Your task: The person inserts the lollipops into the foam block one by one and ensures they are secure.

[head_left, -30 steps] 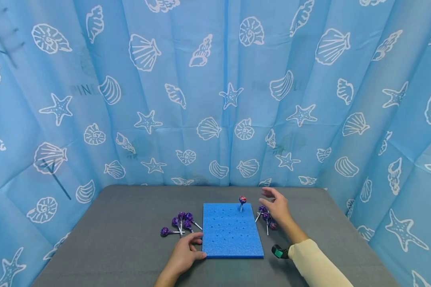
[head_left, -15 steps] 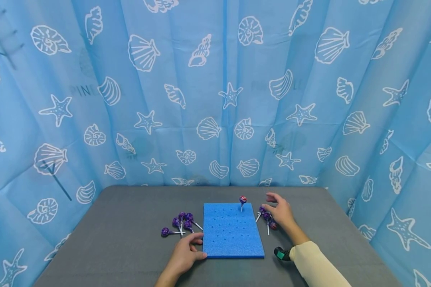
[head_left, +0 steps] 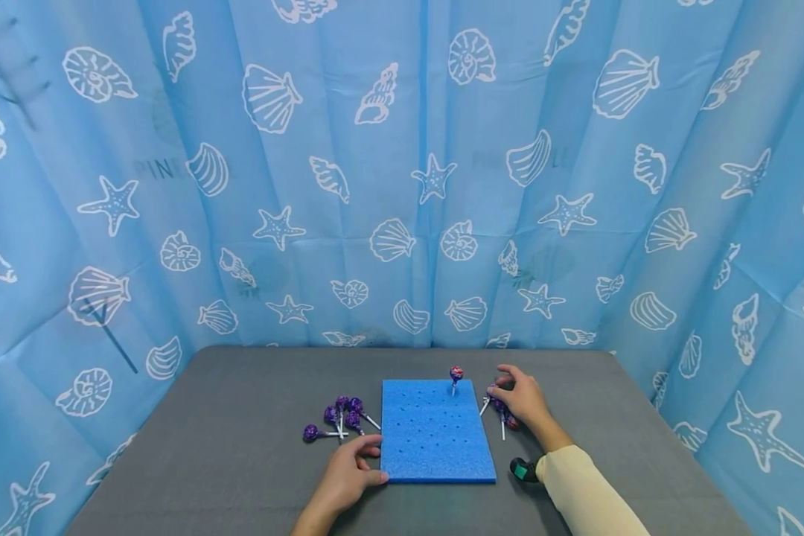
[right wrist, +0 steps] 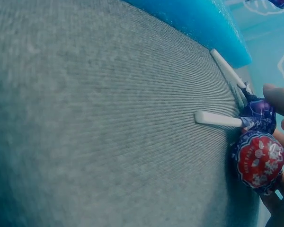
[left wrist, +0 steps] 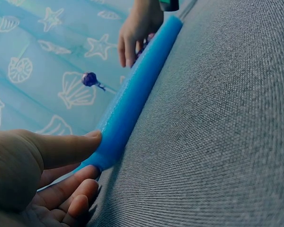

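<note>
A blue foam board point(head_left: 435, 461) with rows of small holes lies on the table. My left hand point(head_left: 347, 473) holds its front left corner, the thumb and fingers against the edge. One lollipop point(head_left: 456, 374) stands upright in the board's far right part. My right hand point(head_left: 526, 400) is over a small pile of lollipops beside the board's right edge. In the right wrist view its thumb point(right wrist: 280, 100) touches a purple wrapped head, and the other fingers lie behind. A lollipop with a red label point(right wrist: 260, 161) faces that camera. A gap shows between thumb and index finger.
Several purple lollipops point(head_left: 331, 417) lie loosely heaped left of the board, their white sticks crossing. The grey table point(head_left: 241, 447) ends at a blue curtain point(head_left: 348, 186) with a seashell print. A dark band point(head_left: 524, 470) is round the right wrist.
My right hand has come down and slightly back from beside the standing lollipop to the right pile, its thumb now at a head. The left hand has stayed on the board's corner.
</note>
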Tool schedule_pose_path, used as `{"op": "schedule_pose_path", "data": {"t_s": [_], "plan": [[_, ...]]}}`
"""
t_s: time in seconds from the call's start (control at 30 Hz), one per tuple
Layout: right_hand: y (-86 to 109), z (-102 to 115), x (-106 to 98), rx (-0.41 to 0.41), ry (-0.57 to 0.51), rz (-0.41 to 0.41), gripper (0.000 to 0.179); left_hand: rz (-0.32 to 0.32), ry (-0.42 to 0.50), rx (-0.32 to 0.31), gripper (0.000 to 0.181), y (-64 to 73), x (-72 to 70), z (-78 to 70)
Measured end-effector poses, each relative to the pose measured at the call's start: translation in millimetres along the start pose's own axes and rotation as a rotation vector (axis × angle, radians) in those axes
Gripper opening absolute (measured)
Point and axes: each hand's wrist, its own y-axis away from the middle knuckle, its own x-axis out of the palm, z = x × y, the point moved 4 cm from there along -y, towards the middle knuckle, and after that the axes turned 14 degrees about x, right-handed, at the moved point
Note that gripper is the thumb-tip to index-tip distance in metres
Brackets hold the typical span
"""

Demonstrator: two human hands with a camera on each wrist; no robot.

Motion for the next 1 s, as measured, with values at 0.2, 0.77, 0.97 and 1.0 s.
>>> {"op": "schedule_pose_path", "data": {"t_s": [0.2, 0.77, 0.97, 1.0], "plan": [[-1.2, -1, 1, 0.005, 0.047, -0.001, 0.051, 0.011, -0.004, -0.025, 0.055, -0.8, 0.7, 1.0], [-2.1, 4, 0, -0.006, 0.002, -0.026, 0.047, 0.021, 0.003, -0.038, 0.055, -0.2, 0.7, 1.1], [-3.0, 9, -4, -0.028, -0.046, -0.058, 0.044, 0.016, -0.002, -0.034, 0.055, -0.2, 0.2, 2.0], [-2.6, 10, -4, -0.029, -0.054, -0.064, 0.043, 0.015, -0.003, -0.032, 0.055, -0.2, 0.1, 2.0]]}}
